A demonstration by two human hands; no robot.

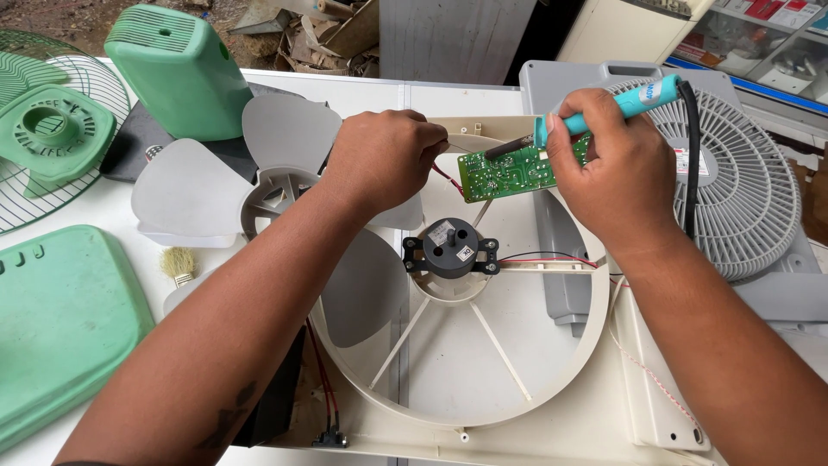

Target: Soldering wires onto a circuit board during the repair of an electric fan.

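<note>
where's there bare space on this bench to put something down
Barest patch: white table between the green wire guard, grey blade and green panel. Crowded around both hands, left hand and right hand, at the circuit board.

My left hand (pixel 384 164): fingertips curled under, grip unseen. Circuit board (pixel 517 168): right end behind my right hand (pixel 617 168). Iron (pixel 604 108): tip too small to tell if touching. Green guard (pixel 43 129): cut by left edge. Green cover (pixel 60 319): cut likewise. Grey grille (pixel 742 190): partly behind my wrist.
</note>
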